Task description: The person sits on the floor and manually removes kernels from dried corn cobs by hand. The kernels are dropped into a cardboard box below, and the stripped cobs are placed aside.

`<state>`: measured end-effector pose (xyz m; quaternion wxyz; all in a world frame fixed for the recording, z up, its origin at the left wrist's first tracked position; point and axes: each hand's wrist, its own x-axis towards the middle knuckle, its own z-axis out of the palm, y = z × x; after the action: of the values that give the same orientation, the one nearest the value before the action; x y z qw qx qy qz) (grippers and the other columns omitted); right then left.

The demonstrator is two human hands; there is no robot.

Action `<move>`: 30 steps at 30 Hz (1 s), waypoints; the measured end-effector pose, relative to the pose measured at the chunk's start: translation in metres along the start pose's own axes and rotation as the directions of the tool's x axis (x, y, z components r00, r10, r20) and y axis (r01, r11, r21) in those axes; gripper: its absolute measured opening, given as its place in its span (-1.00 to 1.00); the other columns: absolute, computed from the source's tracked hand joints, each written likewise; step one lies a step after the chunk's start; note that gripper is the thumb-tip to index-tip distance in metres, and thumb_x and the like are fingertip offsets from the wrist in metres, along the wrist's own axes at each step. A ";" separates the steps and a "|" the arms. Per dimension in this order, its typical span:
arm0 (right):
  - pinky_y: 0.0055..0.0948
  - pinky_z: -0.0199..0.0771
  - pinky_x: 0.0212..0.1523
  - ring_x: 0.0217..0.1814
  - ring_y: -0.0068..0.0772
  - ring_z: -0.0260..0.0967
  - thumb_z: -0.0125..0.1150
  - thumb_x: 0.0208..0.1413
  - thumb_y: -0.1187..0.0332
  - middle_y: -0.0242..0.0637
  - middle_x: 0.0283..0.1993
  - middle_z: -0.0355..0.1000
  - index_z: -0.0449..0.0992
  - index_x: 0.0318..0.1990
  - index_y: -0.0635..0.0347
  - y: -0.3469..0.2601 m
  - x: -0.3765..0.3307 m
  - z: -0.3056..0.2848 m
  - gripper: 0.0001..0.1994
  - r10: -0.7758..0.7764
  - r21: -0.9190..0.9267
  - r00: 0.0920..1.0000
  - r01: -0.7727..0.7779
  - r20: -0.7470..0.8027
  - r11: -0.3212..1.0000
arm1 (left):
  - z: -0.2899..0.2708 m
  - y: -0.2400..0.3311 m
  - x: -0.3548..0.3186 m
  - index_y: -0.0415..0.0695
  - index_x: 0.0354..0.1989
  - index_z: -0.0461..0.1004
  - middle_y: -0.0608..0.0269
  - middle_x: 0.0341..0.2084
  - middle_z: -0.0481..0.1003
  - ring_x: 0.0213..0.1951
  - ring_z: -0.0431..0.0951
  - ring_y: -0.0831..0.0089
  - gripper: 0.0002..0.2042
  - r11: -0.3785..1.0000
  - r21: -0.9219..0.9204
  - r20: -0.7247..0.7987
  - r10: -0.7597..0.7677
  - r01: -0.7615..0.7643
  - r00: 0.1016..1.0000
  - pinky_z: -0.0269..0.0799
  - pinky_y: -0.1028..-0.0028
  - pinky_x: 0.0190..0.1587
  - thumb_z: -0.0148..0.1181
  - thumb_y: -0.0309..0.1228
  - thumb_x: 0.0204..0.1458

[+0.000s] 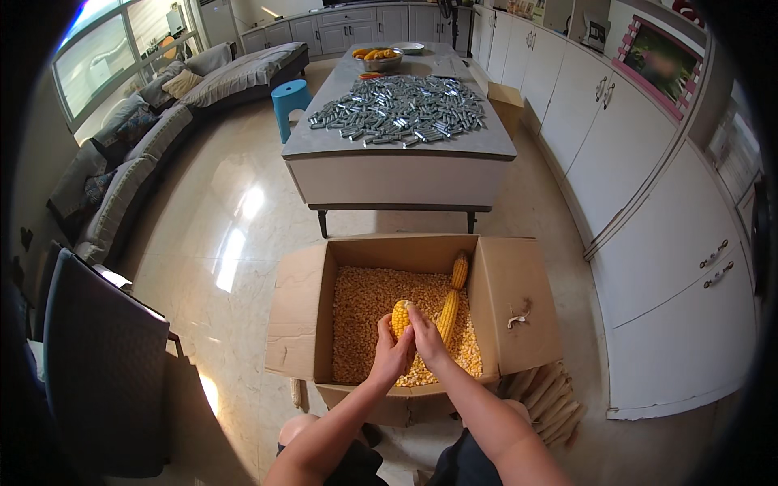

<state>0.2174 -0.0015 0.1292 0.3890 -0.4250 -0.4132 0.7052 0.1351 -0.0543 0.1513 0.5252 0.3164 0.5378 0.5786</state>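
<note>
I grip the cob (400, 316) in both fists, left hand (392, 354) and right hand (427, 336) closed round it, over the box (296, 320) so loosened kernels (365, 312) drop inside.

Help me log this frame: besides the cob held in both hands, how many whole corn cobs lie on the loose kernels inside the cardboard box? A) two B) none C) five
A: two corn cobs lie on the kernels in the cardboard box, beside the held cob gripped by the left hand and right hand.
</note>
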 end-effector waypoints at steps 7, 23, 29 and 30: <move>-0.52 0.23 -0.06 -0.05 -0.50 0.21 -0.28 0.12 -0.15 -0.27 -0.08 0.29 0.26 0.01 0.28 0.008 -0.003 0.004 -0.38 0.076 -0.063 0.989 -0.069 0.123 0.996 | -0.011 -0.003 0.010 -0.16 0.05 0.06 0.21 -0.10 0.21 -0.07 0.23 0.50 -0.60 0.998 -0.068 -0.116 -0.003 -0.005 0.993 0.17 0.50 -0.01 -0.05 -0.26 0.10; -0.49 0.11 0.06 0.03 -0.45 0.15 -0.06 0.10 -0.01 -0.25 -0.01 0.23 0.09 0.12 0.27 0.006 -0.023 0.009 -0.41 -0.065 -0.204 0.911 0.160 0.407 0.966 | -0.043 0.017 0.027 -0.06 -0.14 0.25 0.33 -0.37 0.30 -0.28 0.34 0.52 -0.80 0.925 -0.376 -0.011 -0.057 0.049 0.998 0.32 0.49 -0.23 -0.01 -0.35 0.06; -0.43 0.23 -0.02 -0.04 -0.33 0.27 -0.07 0.09 -0.02 -0.17 -0.06 0.30 0.15 0.06 0.31 0.020 -0.033 0.010 -0.43 -0.088 -0.362 0.942 0.209 0.323 0.909 | -0.039 0.017 0.025 -0.05 -0.22 0.26 0.35 -0.44 0.31 -0.38 0.33 0.56 -0.81 0.965 -0.243 -0.134 -0.130 0.095 0.982 0.31 0.54 -0.35 0.03 -0.29 0.05; -0.44 0.24 -0.03 -0.06 -0.36 0.27 -0.06 0.09 -0.03 -0.20 -0.06 0.29 0.15 0.06 0.30 0.017 -0.035 0.012 -0.42 -0.101 -0.411 0.943 0.232 0.317 0.882 | -0.039 0.017 0.025 -0.06 -0.23 0.26 0.36 -0.45 0.31 -0.39 0.33 0.57 -0.80 0.964 -0.247 -0.130 -0.131 0.096 0.983 0.31 0.55 -0.36 0.04 -0.27 0.04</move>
<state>0.2149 -0.0425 0.1266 0.2781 -0.3583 -0.6495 0.6103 0.0882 -0.0399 0.1540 0.5515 0.1763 0.5181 0.6296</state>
